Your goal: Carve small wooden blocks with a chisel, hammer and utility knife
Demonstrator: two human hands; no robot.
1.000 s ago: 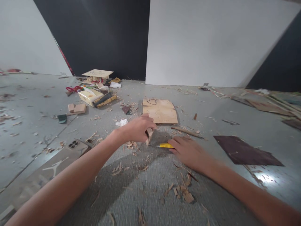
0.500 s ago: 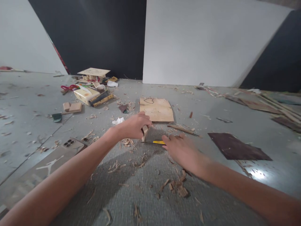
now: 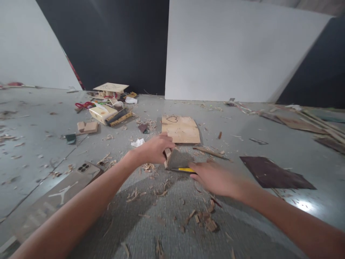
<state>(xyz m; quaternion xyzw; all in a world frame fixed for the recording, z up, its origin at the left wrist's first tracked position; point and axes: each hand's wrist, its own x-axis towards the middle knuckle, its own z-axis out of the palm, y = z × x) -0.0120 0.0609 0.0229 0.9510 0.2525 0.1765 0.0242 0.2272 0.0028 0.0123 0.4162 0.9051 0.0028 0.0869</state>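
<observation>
Near the middle of the view, my left hand (image 3: 157, 148) grips a small wooden piece (image 3: 167, 154) that stands on the grey floor. My right hand (image 3: 211, 176) is closed on a yellow utility knife (image 3: 186, 169); its thin blade points left, close to the lower end of the piece. Just beyond my left hand lies a thin wooden board (image 3: 182, 130) with a heart drawn on it. A slim wooden stick (image 3: 211, 153) rests on the floor beyond my right hand.
A phone (image 3: 63, 194) lies at the lower left. Wood blocks (image 3: 90, 127) and a cream box (image 3: 102, 113) are at the back left. Dark brown sandpaper (image 3: 275, 173) is at the right. Shavings litter the floor (image 3: 145, 223) around my hands.
The whole view has shifted slightly, so things appear a little lower. The knife has moved slightly right, away from my left hand. Both hands keep their hold.
</observation>
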